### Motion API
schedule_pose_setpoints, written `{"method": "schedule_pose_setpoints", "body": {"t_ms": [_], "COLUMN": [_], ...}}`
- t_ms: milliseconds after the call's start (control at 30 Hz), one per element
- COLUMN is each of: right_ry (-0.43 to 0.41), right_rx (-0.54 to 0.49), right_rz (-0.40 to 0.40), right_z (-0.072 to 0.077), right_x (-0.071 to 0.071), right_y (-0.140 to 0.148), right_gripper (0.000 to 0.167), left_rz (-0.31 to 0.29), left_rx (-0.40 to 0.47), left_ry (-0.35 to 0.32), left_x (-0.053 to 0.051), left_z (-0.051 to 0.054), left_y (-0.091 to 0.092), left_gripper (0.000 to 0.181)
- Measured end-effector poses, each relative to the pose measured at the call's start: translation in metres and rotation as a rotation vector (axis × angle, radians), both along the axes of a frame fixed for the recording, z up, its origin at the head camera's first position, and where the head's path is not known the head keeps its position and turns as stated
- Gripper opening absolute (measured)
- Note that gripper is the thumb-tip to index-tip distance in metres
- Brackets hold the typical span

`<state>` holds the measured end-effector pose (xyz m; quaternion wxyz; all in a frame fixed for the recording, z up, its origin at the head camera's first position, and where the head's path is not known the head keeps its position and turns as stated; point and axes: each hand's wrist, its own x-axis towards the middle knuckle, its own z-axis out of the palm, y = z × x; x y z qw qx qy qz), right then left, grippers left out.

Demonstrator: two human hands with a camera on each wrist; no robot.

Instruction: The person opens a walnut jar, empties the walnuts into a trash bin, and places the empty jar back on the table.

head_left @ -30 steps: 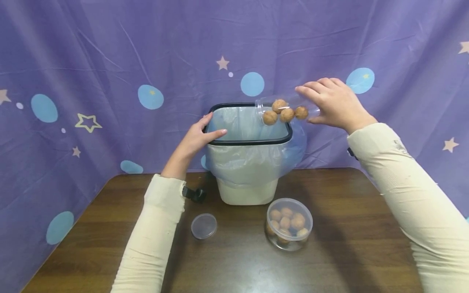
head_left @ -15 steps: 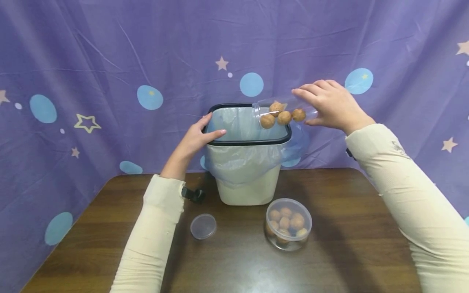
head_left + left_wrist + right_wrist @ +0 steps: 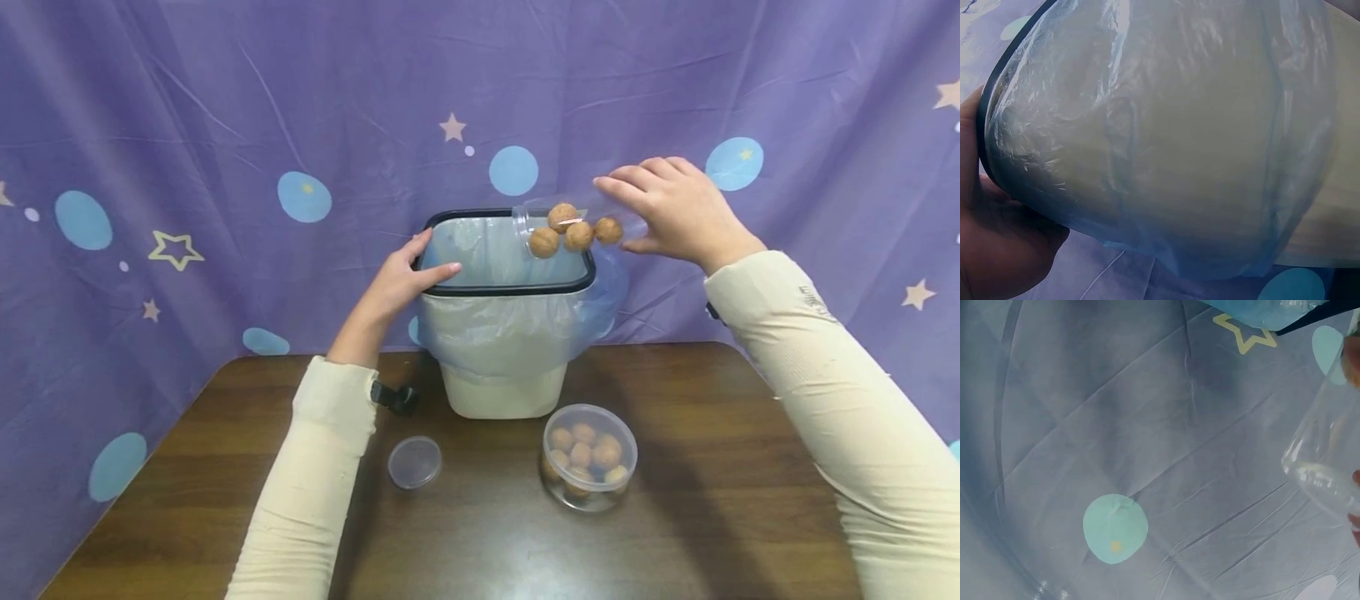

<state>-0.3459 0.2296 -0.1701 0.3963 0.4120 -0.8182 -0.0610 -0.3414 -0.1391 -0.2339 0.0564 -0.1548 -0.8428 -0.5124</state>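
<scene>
My right hand (image 3: 678,208) grips the base end of a clear plastic jar (image 3: 540,212) lying nearly level in the air. Several walnuts (image 3: 578,237) sit inside it, and its mouth points left over the bin. The right wrist view catches only part of the jar (image 3: 1316,450) and a walnut (image 3: 1352,362) at its right edge. A pale trash bin (image 3: 502,398) with a black rim stands on the table, lined with a translucent blue bag (image 3: 502,333). My left hand (image 3: 401,279) holds the bin's left rim, thumb over the top; the left wrist view shows fingers around it.
A round clear tub (image 3: 551,492) of walnuts under a translucent lid stands on the brown table (image 3: 480,542), front right of the bin. A small round clear lid (image 3: 415,462) lies to its left. Behind hangs a purple curtain (image 3: 375,100).
The jar has shifted slightly left; it dipped a little and came back up, with the walnuts staying inside. My left hand keeps its place on the rim.
</scene>
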Motion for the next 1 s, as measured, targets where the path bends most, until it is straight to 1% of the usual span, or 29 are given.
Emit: {"method": "schedule_pose_setpoints", "body": {"t_ms": [67,233,433,600,833,1000], "right_ry": [0.009,-0.007,-0.011,-0.017,-0.025,-0.029], "right_rx": [-0.012,-0.019,-0.034,-0.022,-0.066,-0.075], "right_rz": [-0.015,-0.004,-0.066,-0.061,-0.063,-0.079], "right_z": [-0.0002,-0.0027,-0.0031,-0.0047,-0.0062,-0.0055], "right_x": [-0.0004,-0.0012,-0.0001,-0.0012,-0.0019,0.0001], "right_y": [0.0007,0.0010,0.0029,0.0048,0.0050,0.0050], "right_gripper": [0.086,0.083,0.085,0.086,0.083,0.083], "left_rz": [0.003,0.007,0.003,0.011,0.004,0.002], "left_rx": [-0.006,-0.008,-0.005,-0.003,0.001,-0.002], "left_ry": [0.005,0.001,0.011,0.001,0.008,0.010], "left_x": [-0.0009,-0.0032,-0.0038,-0.0027,-0.0036,-0.0040], "left_z": [-0.0002,-0.0016,-0.0017,-0.0014,-0.0015,-0.0021], "left_y": [0.0002,0.0003,0.0015,0.0010,0.0010,0.0016], "left_gripper": [0.084,0.084,0.084,0.085,0.084,0.083]}}
